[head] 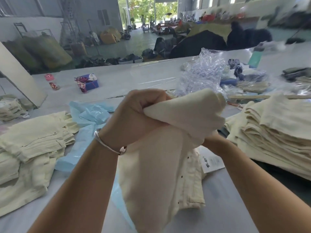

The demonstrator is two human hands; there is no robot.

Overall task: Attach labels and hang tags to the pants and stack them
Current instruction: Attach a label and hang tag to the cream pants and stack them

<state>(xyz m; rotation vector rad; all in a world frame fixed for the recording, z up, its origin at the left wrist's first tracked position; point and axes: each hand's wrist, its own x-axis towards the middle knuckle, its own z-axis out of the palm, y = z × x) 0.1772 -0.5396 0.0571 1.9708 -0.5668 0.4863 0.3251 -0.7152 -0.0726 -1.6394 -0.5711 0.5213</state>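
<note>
A cream pair of pants hangs lifted above the table in front of me. My left hand, with a silver bangle on its wrist, grips a bunched part of the cloth at the top. My right hand is mostly hidden under the fabric and holds it from below at the right. A white hang tag with black print dangles from the pants near my right wrist. Dark buttons run down the pants' front.
A loose pile of cream pants lies at the left, and a neat tall stack stands at the right. Light blue plastic sheets lie between them. Crumpled clear plastic, a pink bottle and a small box sit farther back.
</note>
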